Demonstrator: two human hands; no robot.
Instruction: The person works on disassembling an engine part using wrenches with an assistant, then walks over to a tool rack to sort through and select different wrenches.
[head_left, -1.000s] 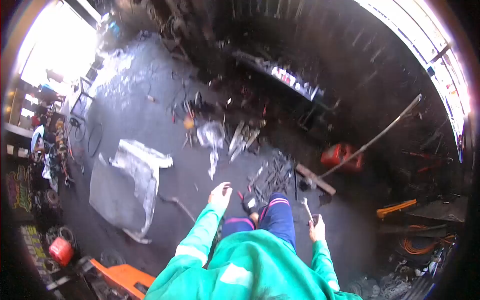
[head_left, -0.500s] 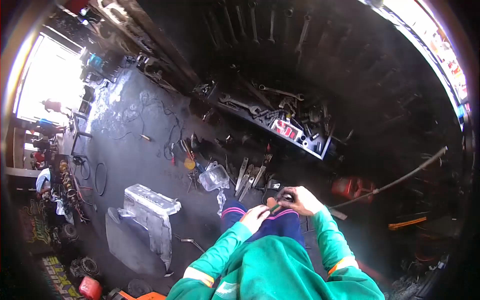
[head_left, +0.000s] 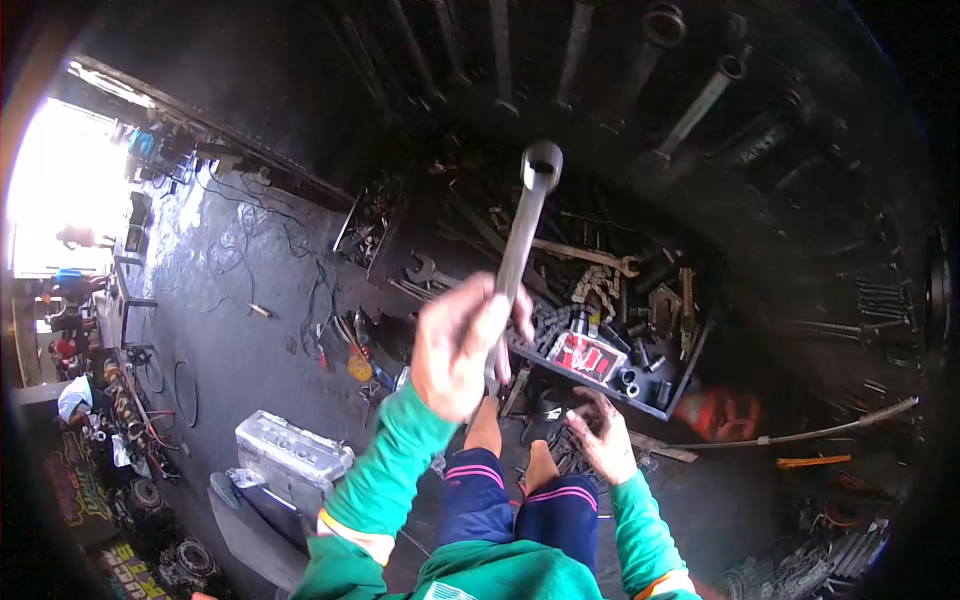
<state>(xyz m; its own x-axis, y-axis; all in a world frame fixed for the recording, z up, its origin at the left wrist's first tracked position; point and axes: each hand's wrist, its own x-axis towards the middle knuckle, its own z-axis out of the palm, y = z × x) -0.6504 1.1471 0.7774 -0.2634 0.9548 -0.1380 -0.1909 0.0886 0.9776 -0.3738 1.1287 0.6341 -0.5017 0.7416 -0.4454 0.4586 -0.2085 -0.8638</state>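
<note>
A steel wrench (head_left: 519,240) with a ring end stands raised, its ring pointing up toward the dark wall. My left hand (head_left: 452,350) is wrapped round its lower part, slightly blurred. Lower down, my right hand (head_left: 605,442) has its fingers apart and holds nothing, just below the front edge of a metal tray (head_left: 645,407). In that tray lie a long wrench (head_left: 585,254), sockets (head_left: 628,378), a chain and a red-and-white box (head_left: 590,358). An open-ended wrench (head_left: 427,271) rests at the tray's left side.
More wrenches (head_left: 700,110) hang on the dark wall ahead. A grey metal cover (head_left: 290,447) sits on the floor at left. To the right are a red object (head_left: 722,414) and a long rod (head_left: 840,432). Cords (head_left: 245,245) run across the floor.
My hands were together over my lap with a small dark item. They have separated; my left hand has risen with a wrench, and the view has shifted toward the tray and wall.
</note>
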